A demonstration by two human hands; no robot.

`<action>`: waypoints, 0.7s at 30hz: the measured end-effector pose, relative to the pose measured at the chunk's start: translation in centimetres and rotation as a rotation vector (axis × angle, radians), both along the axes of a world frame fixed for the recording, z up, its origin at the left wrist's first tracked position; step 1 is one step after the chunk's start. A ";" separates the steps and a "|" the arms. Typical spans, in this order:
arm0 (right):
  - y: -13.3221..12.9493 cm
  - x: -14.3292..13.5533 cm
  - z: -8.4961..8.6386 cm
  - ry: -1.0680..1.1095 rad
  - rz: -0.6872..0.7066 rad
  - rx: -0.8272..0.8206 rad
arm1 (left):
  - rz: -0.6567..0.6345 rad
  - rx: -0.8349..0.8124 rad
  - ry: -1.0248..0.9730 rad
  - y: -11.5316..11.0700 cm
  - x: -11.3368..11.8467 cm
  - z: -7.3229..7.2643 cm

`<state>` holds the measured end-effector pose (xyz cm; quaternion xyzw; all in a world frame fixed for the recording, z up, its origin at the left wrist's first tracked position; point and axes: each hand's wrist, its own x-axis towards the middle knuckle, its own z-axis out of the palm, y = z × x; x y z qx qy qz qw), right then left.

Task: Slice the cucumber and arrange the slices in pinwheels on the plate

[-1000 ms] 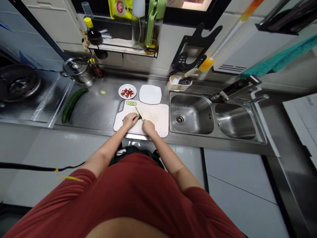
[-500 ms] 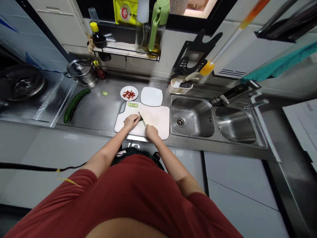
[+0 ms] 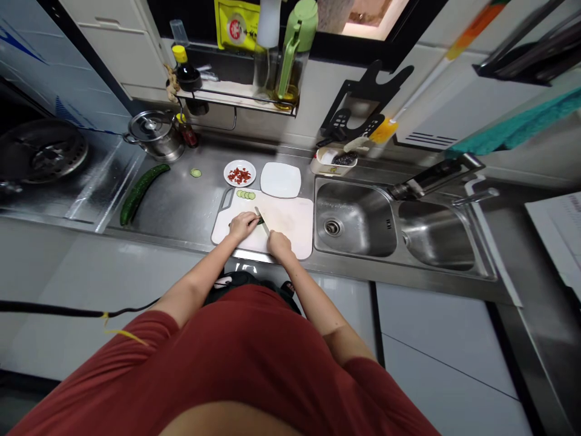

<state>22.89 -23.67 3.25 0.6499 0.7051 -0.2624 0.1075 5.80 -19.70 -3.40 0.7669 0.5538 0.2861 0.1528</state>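
My right hand (image 3: 279, 244) grips the handle of a knife (image 3: 263, 221), its blade pointing away from me over the white cutting board (image 3: 290, 221). Close to the blade's left side, my left hand (image 3: 243, 226) is closed over a dark green cucumber piece (image 3: 260, 220), most of it hidden under the fingers. Several cucumber slices (image 3: 246, 195) lie in a row at the board's far left. A whole cucumber (image 3: 141, 192) rests on the steel counter further left, and a cut cucumber end (image 3: 195, 172) lies between it and the plates.
Behind the board sit a white plate with chopped red pieces (image 3: 239, 175) and a bare white square plate (image 3: 280, 180). A double sink (image 3: 356, 218) adjoins on the right. A lidded pot (image 3: 157, 136) and a wok (image 3: 40, 151) stand left. Bottles line a wall shelf (image 3: 236, 100).
The whole view has shifted slightly right and down. Both hands keep their places at the board, with the knife still beside the left fingers.
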 end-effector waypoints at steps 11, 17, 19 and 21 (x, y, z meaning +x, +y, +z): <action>2.0 -1.4 0.4 0.028 -0.011 0.021 | -0.008 0.010 0.009 0.0 -0.1 -0.1; 1.4 -0.9 0.3 0.020 -0.021 0.005 | 0.003 0.013 0.015 0.0 -0.1 -0.1; 1.0 -0.5 0.2 0.021 -0.017 0.004 | 0.004 0.008 0.015 0.0 -0.1 -0.1; 0.5 -0.1 0.2 0.020 -0.012 0.005 | 0.006 0.008 0.012 -0.1 0.0 -0.1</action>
